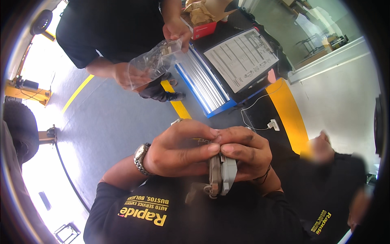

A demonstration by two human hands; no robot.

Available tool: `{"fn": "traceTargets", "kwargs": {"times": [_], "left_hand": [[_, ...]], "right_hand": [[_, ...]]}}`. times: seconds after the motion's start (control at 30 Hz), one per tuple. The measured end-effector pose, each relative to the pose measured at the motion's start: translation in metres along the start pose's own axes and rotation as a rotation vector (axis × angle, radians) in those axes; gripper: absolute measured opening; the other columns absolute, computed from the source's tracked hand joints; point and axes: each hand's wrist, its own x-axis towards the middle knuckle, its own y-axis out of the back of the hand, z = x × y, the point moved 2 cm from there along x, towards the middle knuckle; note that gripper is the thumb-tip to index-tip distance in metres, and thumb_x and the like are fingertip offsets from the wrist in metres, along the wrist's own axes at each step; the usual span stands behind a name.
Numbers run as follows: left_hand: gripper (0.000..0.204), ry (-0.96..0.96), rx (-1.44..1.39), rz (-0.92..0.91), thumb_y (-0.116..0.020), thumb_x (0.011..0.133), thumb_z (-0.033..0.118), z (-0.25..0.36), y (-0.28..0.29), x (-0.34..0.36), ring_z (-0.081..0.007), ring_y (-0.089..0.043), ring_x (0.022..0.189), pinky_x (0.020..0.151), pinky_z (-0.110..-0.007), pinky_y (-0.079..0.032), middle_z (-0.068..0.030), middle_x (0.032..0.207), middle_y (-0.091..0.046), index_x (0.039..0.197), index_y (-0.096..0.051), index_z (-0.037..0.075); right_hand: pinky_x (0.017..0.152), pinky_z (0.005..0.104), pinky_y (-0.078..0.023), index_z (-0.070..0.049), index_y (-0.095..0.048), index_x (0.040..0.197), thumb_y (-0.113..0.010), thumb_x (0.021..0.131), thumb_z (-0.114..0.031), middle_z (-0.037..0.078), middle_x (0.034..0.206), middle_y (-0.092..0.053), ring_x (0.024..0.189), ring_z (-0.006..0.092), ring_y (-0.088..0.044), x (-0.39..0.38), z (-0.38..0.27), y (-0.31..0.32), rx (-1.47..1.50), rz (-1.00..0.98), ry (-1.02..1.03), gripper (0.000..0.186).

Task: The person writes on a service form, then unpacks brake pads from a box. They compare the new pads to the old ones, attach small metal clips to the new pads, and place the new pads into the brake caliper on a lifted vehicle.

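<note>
Two brake pads are pressed together side by side in front of my chest. The worn-looking brownish pad [214, 179] is on the left, and a cleaner light grey pad [230, 175] lies against it on the right. My left hand [176, 148], with a watch on its wrist, is closed on the brownish pad. Around the grey pad, the fingers of my right hand [248, 152] are closed. Both thumbs and fingertips meet at the pads' upper edges and hide that part. A small metal clip [208, 189] sticks out at the lower end.
Across from me a co-worker's hands hold a clear plastic bag [156, 63] with parts inside. Beside them, a blue tool cabinet [205, 87] carries a clipboard with a form [241, 59] and a red box [204, 30]. Another person [325, 191] is at right. A white cable [243, 116] hangs near the cabinet.
</note>
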Motion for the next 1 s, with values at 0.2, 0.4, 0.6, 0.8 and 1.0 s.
{"fn": "traceTargets", "kwargs": {"times": [0.2, 0.4, 0.6, 0.8, 1.0], "left_hand": [[0.073, 0.299, 0.04, -0.165, -0.09, 0.07, 0.009, -0.005, 0.011, 0.009, -0.0268, -0.064, 0.116, 0.088, -0.037, -0.059, -0.0158, 0.132, -0.054, 0.136, -0.061, 0.001], [0.07, 0.748, -0.413, -0.008, -0.089, 0.074, 0.007, -0.022, 0.002, -0.013, -0.0218, -0.06, 0.121, 0.092, -0.034, -0.059, -0.013, 0.137, -0.05, 0.138, -0.061, 0.003], [0.061, 0.846, -0.358, -0.06, -0.087, 0.079, 0.012, -0.05, 0.009, -0.019, -0.0156, -0.064, 0.108, 0.092, -0.029, -0.052, -0.0083, 0.12, -0.063, 0.135, -0.064, 0.001], [0.064, 1.097, -0.601, 0.002, -0.086, 0.082, 0.019, -0.055, 0.007, -0.017, -0.0155, -0.067, 0.1, 0.086, -0.03, -0.055, -0.0099, 0.115, -0.068, 0.136, -0.059, -0.004], [0.058, 1.04, -0.42, -0.062, -0.086, 0.083, 0.027, -0.056, 0.007, -0.021, -0.0141, -0.067, 0.093, 0.082, -0.029, -0.054, -0.0073, 0.107, -0.069, 0.126, -0.066, -0.005]], "right_hand": [[0.093, 0.0373, -0.057, -0.005, -0.062, 0.134, -0.087, 0.068, -0.002, 0.016, 0.122, -0.069, 0.109, 0.0315, -0.071, -0.002, 0.015, 0.002, -0.024, 0.019, -0.238, 0.071], [0.094, 0.0367, -0.057, 0.003, -0.052, 0.142, -0.084, 0.08, -0.001, 0.014, 0.134, -0.062, 0.117, 0.0256, -0.065, -0.01, 0.025, -0.019, 0.62, 0.242, -0.737, 0.07], [0.091, 0.0317, -0.057, 0.01, -0.058, 0.132, -0.081, 0.085, -0.007, 0.015, 0.119, -0.07, 0.106, 0.0192, -0.069, 0.006, 0.044, -0.022, 0.576, 0.256, -0.886, 0.054], [0.095, 0.0312, -0.053, 0.011, -0.055, 0.132, -0.078, 0.088, -0.013, 0.014, 0.115, -0.069, 0.105, 0.0186, -0.067, 0.002, 0.061, -0.031, 0.721, 0.334, -0.944, 0.055], [0.085, 0.0294, -0.057, 0.011, -0.061, 0.124, -0.077, 0.09, -0.016, 0.014, 0.108, -0.07, 0.095, 0.0187, -0.07, -0.006, 0.061, -0.037, 0.774, 0.381, -0.952, 0.047]]}}
